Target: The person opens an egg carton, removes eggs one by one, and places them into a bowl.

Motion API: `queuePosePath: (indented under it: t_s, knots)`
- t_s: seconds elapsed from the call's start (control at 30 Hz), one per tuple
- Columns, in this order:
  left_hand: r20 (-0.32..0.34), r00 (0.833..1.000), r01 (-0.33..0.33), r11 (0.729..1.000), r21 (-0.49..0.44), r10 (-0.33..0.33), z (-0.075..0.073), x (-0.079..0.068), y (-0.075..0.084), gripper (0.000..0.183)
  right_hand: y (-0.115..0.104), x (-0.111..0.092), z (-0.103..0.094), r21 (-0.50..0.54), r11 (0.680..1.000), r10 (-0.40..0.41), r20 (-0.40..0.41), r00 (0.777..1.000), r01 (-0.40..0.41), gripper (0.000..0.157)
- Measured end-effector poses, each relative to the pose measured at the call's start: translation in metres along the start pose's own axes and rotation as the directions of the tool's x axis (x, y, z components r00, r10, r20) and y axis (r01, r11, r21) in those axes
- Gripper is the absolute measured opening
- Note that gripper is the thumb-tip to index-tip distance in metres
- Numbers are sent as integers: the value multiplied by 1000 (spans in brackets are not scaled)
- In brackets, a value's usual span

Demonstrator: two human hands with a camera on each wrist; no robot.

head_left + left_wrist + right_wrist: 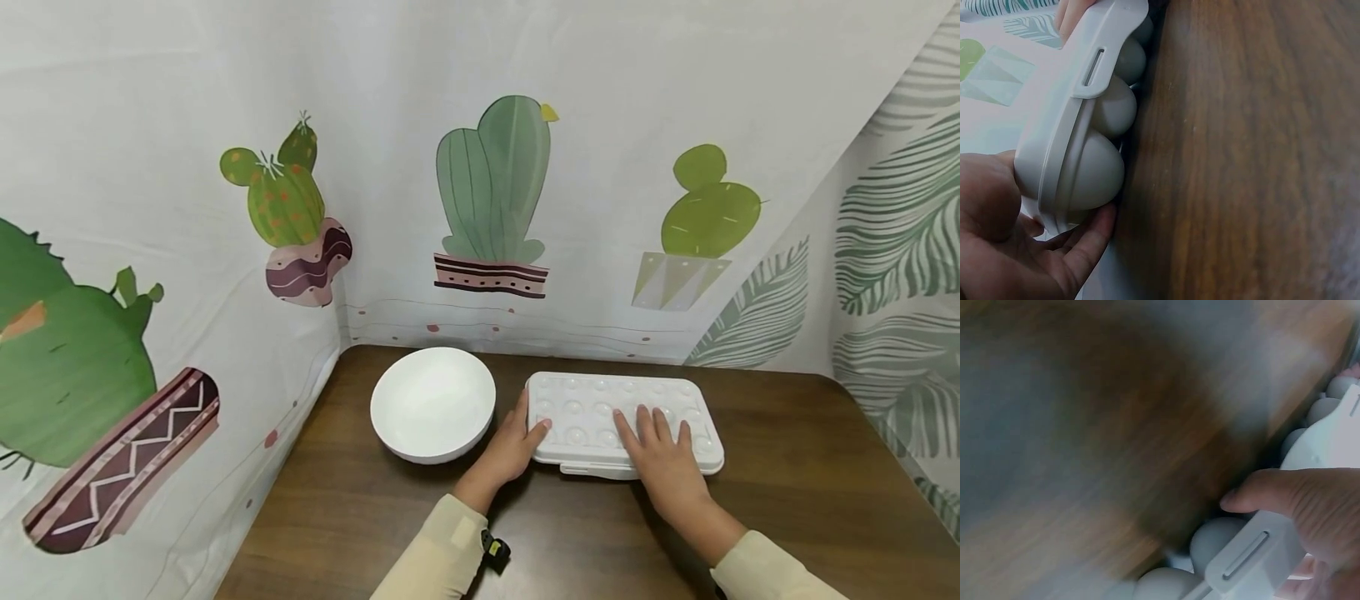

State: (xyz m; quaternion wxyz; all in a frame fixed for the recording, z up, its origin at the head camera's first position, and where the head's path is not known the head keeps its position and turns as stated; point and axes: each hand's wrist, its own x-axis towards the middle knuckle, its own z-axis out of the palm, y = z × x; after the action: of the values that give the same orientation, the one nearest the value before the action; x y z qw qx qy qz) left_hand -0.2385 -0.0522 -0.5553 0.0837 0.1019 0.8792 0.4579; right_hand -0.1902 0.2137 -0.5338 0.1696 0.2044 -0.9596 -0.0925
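Egg carton (611, 397) lies long axis sideways, left hand (513, 447) gripping one end, right hand (664, 459) spread atop.

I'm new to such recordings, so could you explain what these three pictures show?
There is no machine: a person works with two bare hands. The widest picture comes from a camera on the head, looking forward and down; the other two come from cameras on the left and right wrists. On the brown table sit a white bowl and, to its right, a bumpy white box. The left hand grips the box's left end; the right hand rests on top of it.
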Motion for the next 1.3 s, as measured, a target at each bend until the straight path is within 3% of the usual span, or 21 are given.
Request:
queuePosePath:
  t_s: [0.63, 1.13, 1.3]
  knots:
    - [-13, 1000, -6, 1000, 15, 6, -2, 1, 2, 79, 1, 3, 1, -67, 996, -61, 38, 997, 63, 79]
    - [-19, 1000, -4, 1000, 29, 5, 1, 1, 2, 79, 6, 1, 7, -104, 989, -104, -30, 994, 101, 72]
    - [-17, 1000, -5, 1000, 27, 5, 1, 1, 1, 80, 7, 0, 6, -72, 993, -98, -28, 995, 96, 71]
